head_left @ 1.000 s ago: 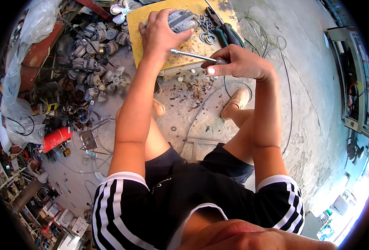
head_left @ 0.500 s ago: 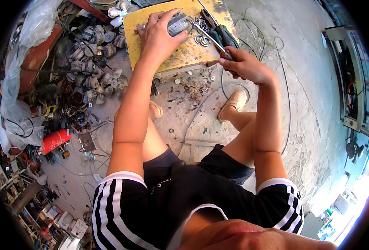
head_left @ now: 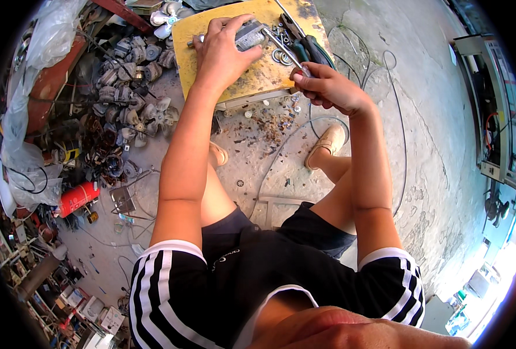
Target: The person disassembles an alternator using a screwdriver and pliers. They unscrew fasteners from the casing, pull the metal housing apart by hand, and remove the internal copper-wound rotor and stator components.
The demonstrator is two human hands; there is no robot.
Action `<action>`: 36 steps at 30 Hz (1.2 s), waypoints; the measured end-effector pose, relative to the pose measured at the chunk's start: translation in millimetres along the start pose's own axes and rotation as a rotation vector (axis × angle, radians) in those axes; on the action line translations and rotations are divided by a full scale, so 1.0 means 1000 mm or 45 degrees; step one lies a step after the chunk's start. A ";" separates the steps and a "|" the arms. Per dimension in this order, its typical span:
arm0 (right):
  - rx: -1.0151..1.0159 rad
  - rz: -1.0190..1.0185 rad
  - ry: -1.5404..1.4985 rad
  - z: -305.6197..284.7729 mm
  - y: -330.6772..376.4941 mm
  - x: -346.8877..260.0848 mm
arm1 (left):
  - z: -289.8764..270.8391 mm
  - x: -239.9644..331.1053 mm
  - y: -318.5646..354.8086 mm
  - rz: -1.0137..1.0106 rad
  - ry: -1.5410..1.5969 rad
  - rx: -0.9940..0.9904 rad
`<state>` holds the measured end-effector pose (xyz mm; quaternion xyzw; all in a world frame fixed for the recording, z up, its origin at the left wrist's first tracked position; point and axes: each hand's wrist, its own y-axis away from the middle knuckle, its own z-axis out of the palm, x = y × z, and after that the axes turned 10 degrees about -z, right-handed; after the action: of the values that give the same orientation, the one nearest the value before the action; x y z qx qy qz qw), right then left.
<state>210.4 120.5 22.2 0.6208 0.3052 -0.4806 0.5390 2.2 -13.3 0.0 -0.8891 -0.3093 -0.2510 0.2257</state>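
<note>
My left hand [head_left: 222, 61] is wrapped over a small grey metal motor [head_left: 249, 36] with a shaft, holding it on the worn yellow tabletop [head_left: 258, 78]. In my right hand [head_left: 332, 88] is a screwdriver [head_left: 282, 45], its handle mostly hidden by the fingers. The screwdriver's metal blade slants up and left, its tip at the motor's right end; whether it touches cannot be made out. Close to the blade lie metal rings [head_left: 282, 57] and several small screws [head_left: 282, 34]. Dark-green-handled pliers [head_left: 317, 51] rest just right of them.
Several old motors [head_left: 130, 75] are heaped on the floor left of the table, with a fan blade [head_left: 166, 17] beyond. A red cylinder [head_left: 77, 198] lies lower left. Debris [head_left: 272, 123] is scattered below the table. A cable [head_left: 402, 134] runs along the floor at right.
My right hand has moved a little left and down, turning the screwdriver's handle with it. The blade tip stays near the motor's right end. My left hand keeps its hold.
</note>
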 end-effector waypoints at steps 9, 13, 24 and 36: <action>0.063 -0.153 -0.961 0.001 0.003 0.021 | 0.002 -0.005 -0.003 -0.012 0.016 0.011; -0.063 -0.098 -0.764 0.000 0.008 0.011 | 0.001 -0.003 -0.003 -0.050 -0.014 -0.013; 0.329 -0.206 0.536 -0.007 0.016 0.014 | -0.001 0.005 -0.001 -0.066 -0.085 0.003; 0.427 -0.108 -0.058 -0.006 0.020 -0.017 | -0.004 0.002 0.003 -0.111 0.187 0.237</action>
<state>224.1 124.4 44.7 0.6775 0.2342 -0.5610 0.4140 4.2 -16.4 3.6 -0.8291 -0.3523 -0.2954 0.3182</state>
